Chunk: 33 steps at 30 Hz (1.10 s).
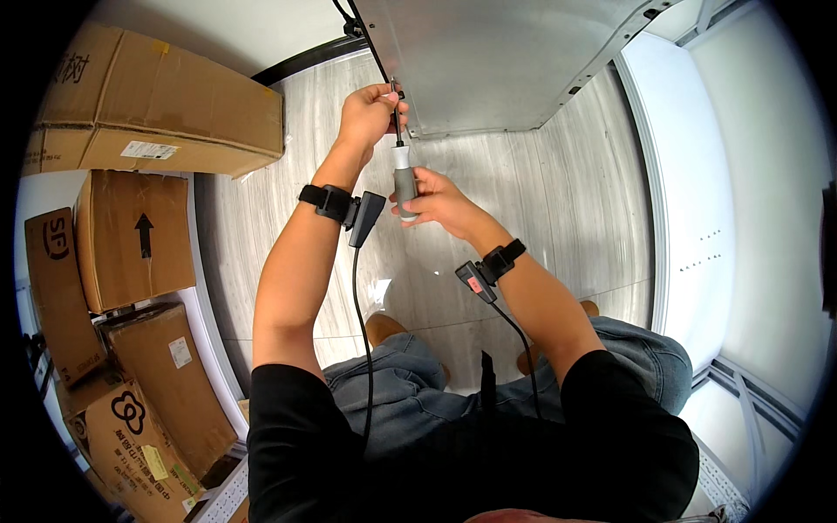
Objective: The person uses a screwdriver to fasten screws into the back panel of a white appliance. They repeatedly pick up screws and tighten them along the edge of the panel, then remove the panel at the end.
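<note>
A screwdriver with a grey and white handle points away from me, its tip up against the edge of a grey metal panel. My right hand is closed around the handle. Farther along, my left hand pinches at the thin shaft close to the panel's edge; whether a small part is also between its fingers I cannot make out. A dark piece shows beside those fingertips. The tip itself is partly hidden by the left fingers.
Cardboard boxes are stacked on shelving along the left, with a long box at the far left. A black cable hangs by the panel's far corner. White shelving stands on the right. Wood-look floor lies below my hands.
</note>
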Motion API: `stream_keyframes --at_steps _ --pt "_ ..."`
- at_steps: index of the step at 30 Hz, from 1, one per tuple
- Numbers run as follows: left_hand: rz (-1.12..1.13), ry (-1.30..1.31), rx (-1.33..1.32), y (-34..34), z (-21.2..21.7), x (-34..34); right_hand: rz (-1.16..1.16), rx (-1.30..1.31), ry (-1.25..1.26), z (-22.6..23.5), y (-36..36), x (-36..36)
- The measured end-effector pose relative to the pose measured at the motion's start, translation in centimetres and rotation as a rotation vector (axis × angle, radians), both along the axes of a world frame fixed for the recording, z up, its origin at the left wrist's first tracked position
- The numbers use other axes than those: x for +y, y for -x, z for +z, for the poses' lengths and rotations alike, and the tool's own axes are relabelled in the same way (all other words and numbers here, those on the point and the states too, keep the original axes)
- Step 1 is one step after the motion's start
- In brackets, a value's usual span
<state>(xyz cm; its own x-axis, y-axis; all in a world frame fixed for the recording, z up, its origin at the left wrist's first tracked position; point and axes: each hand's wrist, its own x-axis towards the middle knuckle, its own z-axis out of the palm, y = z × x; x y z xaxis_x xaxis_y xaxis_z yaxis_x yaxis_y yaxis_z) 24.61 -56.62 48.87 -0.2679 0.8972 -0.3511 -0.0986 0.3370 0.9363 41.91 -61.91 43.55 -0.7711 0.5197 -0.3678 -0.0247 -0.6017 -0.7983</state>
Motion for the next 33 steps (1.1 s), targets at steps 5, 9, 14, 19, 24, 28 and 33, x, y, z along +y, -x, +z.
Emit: stream_keyframes --at_steps 5,9,14,19,24,28,33 --pt "0.012 0.001 0.116 -1.2 -0.5 0.3 0.013 -0.232 -0.251 0.1 0.3 -0.2" --pt "0.001 -0.008 0.199 -1.6 -1.2 0.6 -0.032 -0.32 -0.33 -0.7 0.3 -0.3" --pt "0.006 -0.016 0.049 -1.3 -1.6 0.8 -0.053 -0.116 -0.02 -0.8 -0.7 0.0" --pt "0.008 -0.015 -0.014 -1.6 -1.2 0.7 0.021 -0.019 0.023 -1.0 -1.6 0.6" --pt "0.002 -0.015 0.027 -2.4 -1.1 0.8 -0.047 -0.175 -0.211 -2.2 -1.6 0.4" --pt "0.024 -0.03 0.147 -2.3 -2.0 0.8 -0.096 -0.377 -0.361 -1.1 -0.6 -0.2" --pt "0.042 -0.022 0.019 -2.4 -2.2 1.3 -0.127 -0.367 -0.46 -2.2 -0.7 -0.6"
